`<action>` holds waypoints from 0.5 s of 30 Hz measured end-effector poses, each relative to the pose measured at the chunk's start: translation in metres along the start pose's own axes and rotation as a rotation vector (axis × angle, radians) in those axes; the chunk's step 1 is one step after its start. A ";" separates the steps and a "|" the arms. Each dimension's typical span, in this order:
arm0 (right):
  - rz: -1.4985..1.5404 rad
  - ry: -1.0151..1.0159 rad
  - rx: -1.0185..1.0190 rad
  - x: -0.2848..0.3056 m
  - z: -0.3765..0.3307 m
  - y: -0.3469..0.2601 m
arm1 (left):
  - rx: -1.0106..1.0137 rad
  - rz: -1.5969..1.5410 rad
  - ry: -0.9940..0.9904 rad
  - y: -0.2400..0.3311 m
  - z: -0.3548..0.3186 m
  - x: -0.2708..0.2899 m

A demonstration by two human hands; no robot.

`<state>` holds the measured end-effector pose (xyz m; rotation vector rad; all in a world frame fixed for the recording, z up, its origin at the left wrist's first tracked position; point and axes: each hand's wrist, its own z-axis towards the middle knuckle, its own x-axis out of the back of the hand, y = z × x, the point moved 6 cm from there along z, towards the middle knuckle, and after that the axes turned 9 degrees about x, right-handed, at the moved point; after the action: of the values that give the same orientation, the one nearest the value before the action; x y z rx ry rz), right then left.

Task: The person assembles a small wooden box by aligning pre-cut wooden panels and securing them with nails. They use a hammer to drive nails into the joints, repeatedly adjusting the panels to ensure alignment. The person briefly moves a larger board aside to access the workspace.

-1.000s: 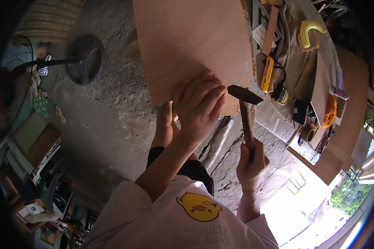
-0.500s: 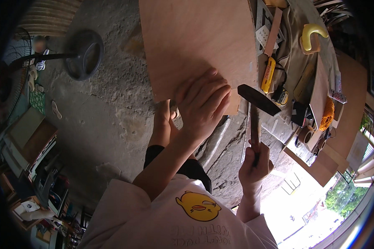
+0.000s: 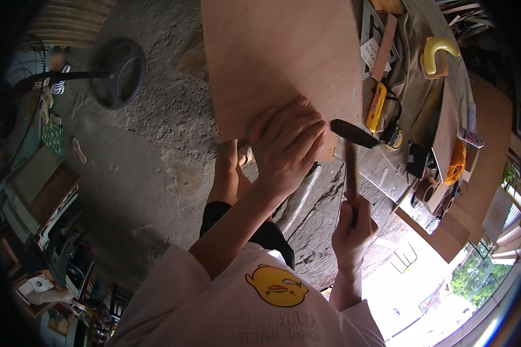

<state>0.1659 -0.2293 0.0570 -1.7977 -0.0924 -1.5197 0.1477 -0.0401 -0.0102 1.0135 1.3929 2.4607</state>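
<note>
A wide brown plywood board stretches away in front of me, its near edge above my legs. My left hand lies over that near edge, fingers pressed together and slightly bent, gripping the board; the thumb and whatever is under the fingertips are hidden. My right hand is wrapped round the wooden handle of a hammer. Its dark head hangs just right of my left fingertips, beside the board's near right corner. Whether the head touches the board, I cannot tell.
Right of the board lie a yellow utility knife, a tape measure, orange cord, a roll of tape and a yellow curved object. A standing fan's round base is at the left. Stacked panels stand lower left.
The hammer has shifted a little left and down, its head closer to my left fingers. My left hand keeps its place on the board; the whole view has shifted slightly.
</note>
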 end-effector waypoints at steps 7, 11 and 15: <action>0.191 0.230 -0.079 0.013 -0.024 0.006 | 0.015 0.066 -0.118 -0.003 0.001 0.006; 0.084 0.081 -0.066 0.004 -0.005 -0.001 | -0.164 0.256 0.010 -0.008 -0.008 0.012; 0.274 0.326 -0.164 0.016 -0.034 0.006 | -0.178 0.259 0.022 -0.020 -0.012 0.010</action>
<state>0.1460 -0.2598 0.0674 -1.5829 0.4311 -1.6301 0.1285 -0.0334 -0.0253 1.1942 1.0821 2.7265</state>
